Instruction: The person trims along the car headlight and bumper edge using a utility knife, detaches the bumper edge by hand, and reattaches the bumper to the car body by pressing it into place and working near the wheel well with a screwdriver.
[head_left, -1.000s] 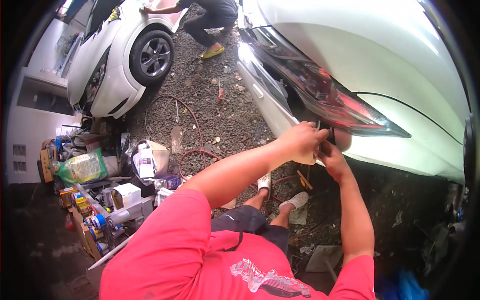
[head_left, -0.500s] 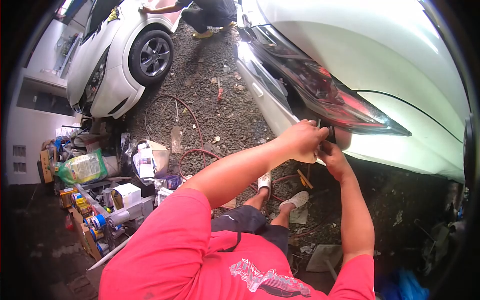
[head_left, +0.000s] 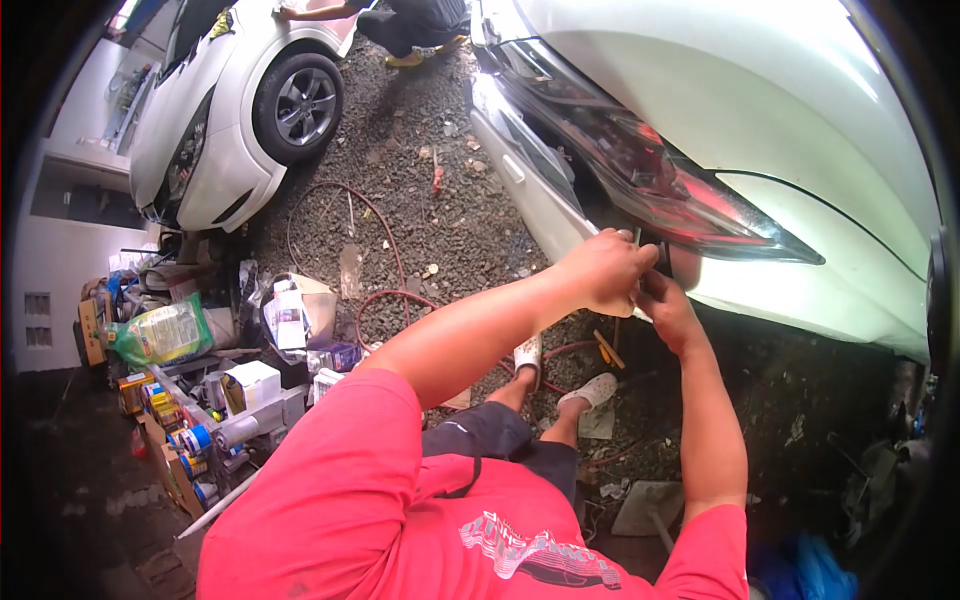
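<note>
My left hand [head_left: 604, 272] is closed, fingers bent together, at the loose end of a white car's bumper [head_left: 548, 215]. A thin metallic piece and a dark piece show by its fingertips, but I cannot make out what they are. My right hand [head_left: 672, 312] is just below and touches or nearly touches the left, its thumb and fingers pinched at the same spot. Whatever lies between the fingers is mostly hidden. Right above both hands is the headlight [head_left: 690, 205], with red reflections in its lens. The bumper stands apart from the headlight, leaving a dark gap.
Another white car [head_left: 215, 120] stands at the upper left, with a crouching person [head_left: 415, 30] beside its wheel. A red hose [head_left: 385, 225] curls over the gravel [head_left: 420, 160]. Cans and boxes fill a cart [head_left: 240, 430] at left. A blue plastic bag [head_left: 825, 570] lies lower right.
The view has shifted slightly, so the cars and floor appear a little displaced. Both hands stay at the same spot, with only small finger movement.
</note>
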